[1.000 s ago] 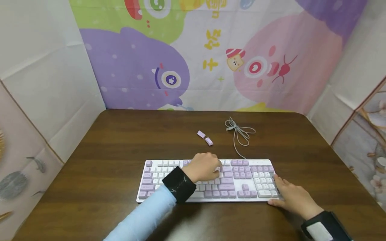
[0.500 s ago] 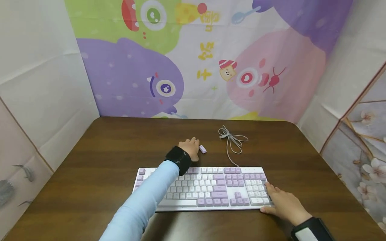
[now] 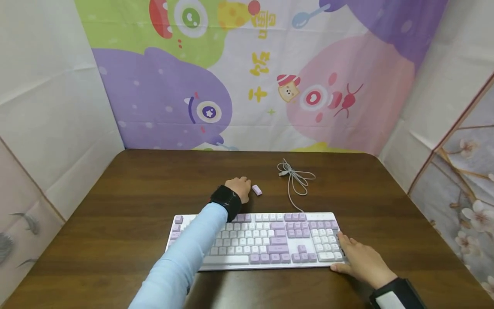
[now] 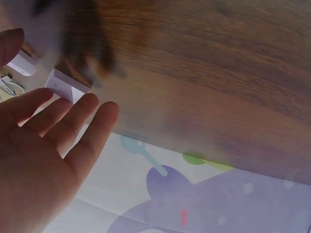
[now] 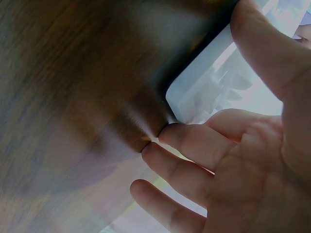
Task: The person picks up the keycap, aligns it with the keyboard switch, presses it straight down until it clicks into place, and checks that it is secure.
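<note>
Left hand [image 3: 240, 188] reached keycaps [image 3: 256, 190]; one keycap hidden.

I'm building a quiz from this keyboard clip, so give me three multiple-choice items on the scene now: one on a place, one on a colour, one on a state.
1. Where is the left hand?
A. on the keys
B. on the table beyond the keyboard, by the loose keycaps
C. off the table

2. What colours are the keyboard keys?
A. black and red
B. white and lilac
C. green

3. How is the cable?
A. plugged into a computer
B. looped loose on the table, plug free
C. wound round the keyboard

Answers: 1 B, the hand lies beside a keycap; 2 B, the head view shows both colours; 3 B, the plug end lies bare on the wood.
</note>
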Available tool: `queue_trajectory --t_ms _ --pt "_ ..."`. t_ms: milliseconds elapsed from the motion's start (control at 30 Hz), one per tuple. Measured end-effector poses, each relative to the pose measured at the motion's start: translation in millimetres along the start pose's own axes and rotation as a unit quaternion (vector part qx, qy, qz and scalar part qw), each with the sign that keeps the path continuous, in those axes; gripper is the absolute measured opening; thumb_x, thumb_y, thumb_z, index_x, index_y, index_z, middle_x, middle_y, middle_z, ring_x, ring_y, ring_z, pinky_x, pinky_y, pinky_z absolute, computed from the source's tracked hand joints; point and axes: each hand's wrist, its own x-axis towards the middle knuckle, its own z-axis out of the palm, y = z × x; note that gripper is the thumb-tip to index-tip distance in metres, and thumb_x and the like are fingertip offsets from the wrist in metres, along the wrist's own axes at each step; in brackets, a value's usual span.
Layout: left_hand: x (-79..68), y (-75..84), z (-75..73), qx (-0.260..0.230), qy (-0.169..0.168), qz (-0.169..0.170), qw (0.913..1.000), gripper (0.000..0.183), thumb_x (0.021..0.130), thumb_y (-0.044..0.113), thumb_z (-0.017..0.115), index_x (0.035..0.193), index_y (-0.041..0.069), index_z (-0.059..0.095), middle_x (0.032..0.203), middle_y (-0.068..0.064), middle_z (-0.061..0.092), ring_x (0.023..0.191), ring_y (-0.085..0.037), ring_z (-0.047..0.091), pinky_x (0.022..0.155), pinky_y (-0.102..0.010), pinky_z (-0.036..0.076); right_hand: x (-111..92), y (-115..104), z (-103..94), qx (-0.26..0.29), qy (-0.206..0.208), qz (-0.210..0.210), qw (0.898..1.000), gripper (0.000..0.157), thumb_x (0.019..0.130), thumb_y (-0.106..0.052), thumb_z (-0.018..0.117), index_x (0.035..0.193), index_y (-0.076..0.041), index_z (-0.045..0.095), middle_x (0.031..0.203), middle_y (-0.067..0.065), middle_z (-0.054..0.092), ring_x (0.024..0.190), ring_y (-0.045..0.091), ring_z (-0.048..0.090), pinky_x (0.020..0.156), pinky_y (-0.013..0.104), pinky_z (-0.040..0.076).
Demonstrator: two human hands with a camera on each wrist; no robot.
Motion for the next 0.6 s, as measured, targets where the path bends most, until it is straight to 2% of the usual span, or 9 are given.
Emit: queue_trajectory --t_ms 167,300,400,467,533,600 --pt "-7.6 -5.6 -4.8 0.008 0.004 0.001 1.0 0.04 0.089 0.021 0.057 0.128 0.014 0.054 0.126 -0.009 0.055 0.112 -0.027 0.055 0.086 -0.044 0.05 -0.5 -0.2 -0.5 0.002 -0.003 0.001 1.0 0.088 0.071 -0.045 0.071 0.13 0.013 0.042 0.122 0.033 0.055 0.11 0.045 0.056 0.086 0.054 0.046" --pt "-13.9 -12.7 -2.0 -0.003 0.014 0.007 0.9999 0.028 0.087 0.017 0.058 0.115 0.013 0.064 0.117 -0.01 0.061 0.106 -0.028 0.059 0.083 -0.045 0.05 -1.2 0.4 0.8 -0.001 -0.002 -0.001 1.0 0.088 0.071 -0.046 0.071 0.13 0.013 0.042 0.121 0.033 0.056 0.109 0.045 0.057 0.085 0.054 0.046" --pt "-17.9 -20.6 4.5 -0.014 0.041 0.015 0.999 0.018 0.087 0.011 0.058 0.101 0.01 0.069 0.107 -0.013 0.065 0.098 -0.031 0.061 0.08 -0.045 0.052 -1.7 1.2 2.4 -0.007 0.01 -0.012 1.0 0.086 0.071 -0.045 0.071 0.129 0.013 0.044 0.119 0.033 0.057 0.106 0.045 0.058 0.084 0.053 0.048" --pt "-22.9 -24.8 3.4 -0.025 0.046 0.013 0.9985 0.016 0.087 0.008 0.058 0.098 0.008 0.07 0.103 -0.015 0.066 0.094 -0.033 0.063 0.077 -0.046 0.053 -1.8 1.0 2.6 -0.012 0.018 -0.019 1.0 0.085 0.071 -0.045 0.072 0.128 0.013 0.045 0.119 0.032 0.057 0.105 0.044 0.059 0.083 0.052 0.048" --pt "-26.2 -29.1 0.9 -0.041 0.034 0.007 0.9985 0.015 0.085 0.006 0.059 0.095 0.007 0.069 0.1 -0.015 0.067 0.09 -0.032 0.064 0.074 -0.045 0.053 -2.0 0.4 2.1 -0.018 0.022 -0.023 0.999 0.085 0.071 -0.044 0.072 0.127 0.014 0.046 0.119 0.032 0.057 0.104 0.043 0.06 0.083 0.051 0.049" --pt "-29.4 -32.8 -3.9 -0.061 0.005 -0.003 0.9981 0.016 0.081 0.006 0.062 0.095 0.007 0.068 0.101 -0.014 0.068 0.087 -0.029 0.064 0.071 -0.042 0.052 -2.3 -0.1 1.2 -0.023 0.024 -0.021 0.999 0.084 0.071 -0.044 0.072 0.126 0.014 0.047 0.118 0.032 0.058 0.104 0.043 0.06 0.082 0.051 0.049"
